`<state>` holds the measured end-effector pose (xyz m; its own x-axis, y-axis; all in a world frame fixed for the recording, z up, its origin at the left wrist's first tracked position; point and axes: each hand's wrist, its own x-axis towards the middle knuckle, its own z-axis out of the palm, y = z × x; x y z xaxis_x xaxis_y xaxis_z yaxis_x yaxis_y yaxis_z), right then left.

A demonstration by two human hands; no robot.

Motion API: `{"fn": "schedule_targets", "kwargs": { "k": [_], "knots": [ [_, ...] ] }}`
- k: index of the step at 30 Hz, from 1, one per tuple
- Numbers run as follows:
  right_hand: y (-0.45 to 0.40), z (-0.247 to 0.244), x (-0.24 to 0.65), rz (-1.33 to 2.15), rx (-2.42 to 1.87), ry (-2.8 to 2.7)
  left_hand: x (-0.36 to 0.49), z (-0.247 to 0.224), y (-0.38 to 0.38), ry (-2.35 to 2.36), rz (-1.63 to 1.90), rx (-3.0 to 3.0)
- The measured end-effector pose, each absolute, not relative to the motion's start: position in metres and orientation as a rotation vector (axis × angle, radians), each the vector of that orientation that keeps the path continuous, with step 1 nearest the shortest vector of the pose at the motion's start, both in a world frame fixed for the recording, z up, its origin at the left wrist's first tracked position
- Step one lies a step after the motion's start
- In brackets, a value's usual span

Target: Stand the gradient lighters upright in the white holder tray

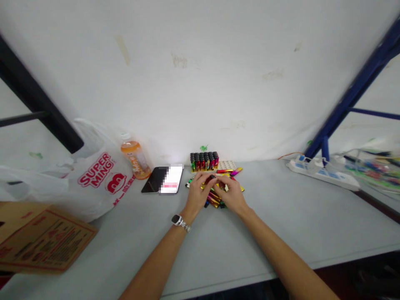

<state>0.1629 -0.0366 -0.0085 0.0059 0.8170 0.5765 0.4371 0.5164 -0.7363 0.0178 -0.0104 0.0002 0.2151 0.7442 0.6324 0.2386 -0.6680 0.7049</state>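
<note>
My left hand [199, 189], with a watch on its wrist, has thumb and fingers closed around a small dark-ended piece [213, 177]. Close beside it, my right hand [231, 192] is pinched, its fingertips almost meeting those of the left; what it grips is too small to tell. Under and around both hands lies a loose pile of shiny coloured tubes [214, 200] in gold, red, green and purple. Just behind, several metallic tubes with black tops [204, 160] stand upright in rows in a pale holder. A red-and-gold tube [225, 171] lies in front of its bare right part [227, 165].
Left of the hands lie a tablet [156, 180], an orange drink bottle [136, 159], a white plastic bag [93, 183] and a cardboard box [50, 237]. To the right are a power strip [323, 173], a blue metal post [350, 89] and a blurred heap of bagged items [375, 171]. A wall closes off the back.
</note>
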Motion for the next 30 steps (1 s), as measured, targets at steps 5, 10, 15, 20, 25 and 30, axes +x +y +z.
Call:
{"fn": "schedule_targets", "kwargs": {
  "k": [5, 10, 15, 20, 25, 30],
  "knots": [
    [-0.039, -0.004, 0.167, 0.446, -1.106, -1.504, 0.021, -0.004, -0.013, 0.983, 1.496, 1.737],
    [-0.039, -0.003, 0.176, 0.483, -1.12, -1.502, 0.028, 0.005, -0.021, 0.828, 1.39, 1.435],
    [-0.041, -0.003, 0.172, 0.531, -1.155, -1.538, 0.032, 0.016, -0.026, 0.901, 1.239, 1.191],
    [-0.041, -0.004, 0.169, 0.554, -1.158, -1.569, 0.033, 0.008, -0.02, 0.975, 1.187, 1.173],
    [-0.041, -0.007, 0.169, 0.555, -1.152, -1.572, 0.034, 0.005, -0.018, 0.977, 1.202, 1.179],
    [-0.041, -0.008, 0.169, 0.556, -1.143, -1.587, 0.034, 0.009, -0.02, 0.968, 1.213, 1.15]
  ]
}}
